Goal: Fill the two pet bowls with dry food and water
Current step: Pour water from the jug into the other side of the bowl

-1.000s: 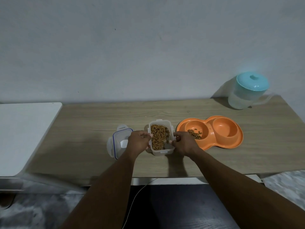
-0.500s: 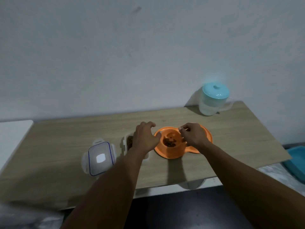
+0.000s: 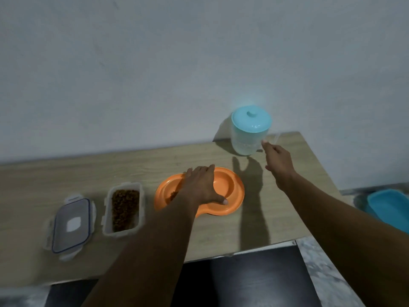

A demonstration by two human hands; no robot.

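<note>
Lid [image 3: 70, 226] and open food box [image 3: 124, 210] sat left, left hand [image 3: 199, 187] lay open, flat on the orange double bowl [image 3: 238, 196] with kibble [image 3: 173, 196] in its left cup, right hand [image 3: 277, 160] open beside the jug [image 3: 250, 131], gripping nothing; a sloppy grab could tip it, soaking kibble.

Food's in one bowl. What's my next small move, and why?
Probably close the right hand round the handle of the pitcher: its open fingers are almost there, the right-side bowl looks empty, and the left hand rests on the orange feeder.
</note>
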